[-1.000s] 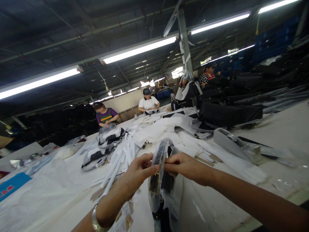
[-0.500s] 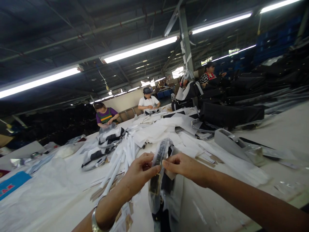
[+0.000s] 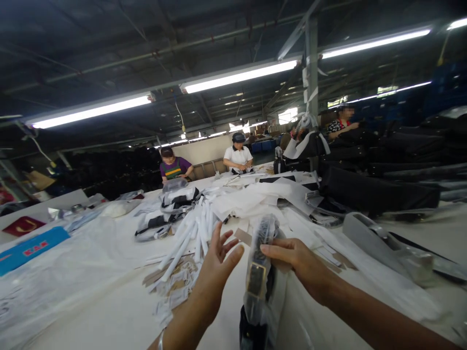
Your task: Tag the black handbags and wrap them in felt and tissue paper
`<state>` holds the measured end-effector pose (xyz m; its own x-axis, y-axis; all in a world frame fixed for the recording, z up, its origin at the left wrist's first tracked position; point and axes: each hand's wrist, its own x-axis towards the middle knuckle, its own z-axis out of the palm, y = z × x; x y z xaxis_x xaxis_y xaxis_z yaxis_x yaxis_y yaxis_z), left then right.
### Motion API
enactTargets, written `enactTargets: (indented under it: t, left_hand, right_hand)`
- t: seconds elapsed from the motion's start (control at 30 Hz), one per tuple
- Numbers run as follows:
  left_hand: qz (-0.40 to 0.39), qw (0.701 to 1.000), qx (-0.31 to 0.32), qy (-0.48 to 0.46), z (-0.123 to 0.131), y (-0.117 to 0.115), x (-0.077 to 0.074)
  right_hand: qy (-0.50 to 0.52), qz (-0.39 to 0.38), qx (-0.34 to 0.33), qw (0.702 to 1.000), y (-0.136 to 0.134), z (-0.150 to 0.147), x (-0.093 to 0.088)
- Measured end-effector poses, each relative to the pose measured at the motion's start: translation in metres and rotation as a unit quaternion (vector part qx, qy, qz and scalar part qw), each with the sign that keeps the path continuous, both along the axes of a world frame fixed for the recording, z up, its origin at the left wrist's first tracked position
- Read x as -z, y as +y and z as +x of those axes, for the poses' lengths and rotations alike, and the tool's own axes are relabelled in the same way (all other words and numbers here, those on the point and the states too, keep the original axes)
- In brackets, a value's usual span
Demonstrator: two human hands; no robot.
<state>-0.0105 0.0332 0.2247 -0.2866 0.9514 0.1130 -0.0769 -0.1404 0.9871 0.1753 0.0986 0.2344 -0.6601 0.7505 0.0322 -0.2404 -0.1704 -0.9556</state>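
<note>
A dark strap with a gold-coloured buckle (image 3: 256, 281), covered in clear plastic film, stands up before me at the table's near side. My right hand (image 3: 288, 250) pinches its upper part between thumb and fingers. To the left of the strap, my left hand (image 3: 222, 257) is apart from it, fingers spread and holding nothing. Below, the strap runs down to a black piece (image 3: 251, 330) at the bottom edge; its lower end is out of view. A small grey-brown card (image 3: 243, 236) shows between the hands, just behind the strap.
White rolled strips (image 3: 182, 243) lie in a heap beyond my left hand. White sheets (image 3: 251, 197) spread across the middle. A blue box (image 3: 34, 249) lies far left. Black bags (image 3: 379, 192) are piled at right. Two people (image 3: 238, 155) (image 3: 175, 165) work across the table.
My left hand has let go of the strap and opened to its left. My right hand keeps its grip. The whole view has swung a little to the left.
</note>
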Motion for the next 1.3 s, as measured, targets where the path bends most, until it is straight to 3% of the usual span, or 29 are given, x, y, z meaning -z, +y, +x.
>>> enactTargets:
  t: [0.17,0.37,0.53,0.7,0.8,0.9,1.0,1.17,1.3]
  left_hand:
    - [-0.022,0.99,0.109,-0.084,0.005,0.004,-0.002]
    - [0.017,0.997,0.05,-0.064,0.011,0.009,-0.004]
    - [0.041,0.997,0.071,0.007,0.009,0.008,-0.001]
    - [0.067,0.994,0.054,0.069,0.005,0.007,-0.006]
    - [0.073,0.993,0.039,0.078,0.004,0.007,-0.007]
    - [0.074,0.992,0.035,0.092,0.005,0.005,-0.008]
    - [0.076,0.991,0.033,0.11,0.009,0.003,-0.008]
    - [0.086,0.984,0.01,0.156,0.014,0.002,-0.008]
    - [0.106,0.975,-0.003,0.198,0.018,-0.001,-0.011]
  right_hand:
    - [-0.032,0.021,-0.019,0.999,0.003,-0.001,-0.002]
    - [-0.024,0.009,-0.032,0.999,0.004,-0.003,-0.004]
    - [0.009,-0.009,-0.045,0.999,0.002,-0.001,-0.003]
    - [0.073,-0.121,-0.058,0.988,0.0,0.004,0.005]
    - [0.087,-0.073,-0.053,0.992,-0.009,0.004,0.006]
    - [0.054,0.043,-0.015,0.998,-0.019,-0.002,0.006]
    - [0.005,0.097,0.079,0.992,-0.021,-0.01,0.013]
    - [-0.031,0.128,0.163,0.978,-0.016,-0.022,0.024]
    - [-0.018,0.087,0.171,0.981,-0.015,-0.028,0.022]
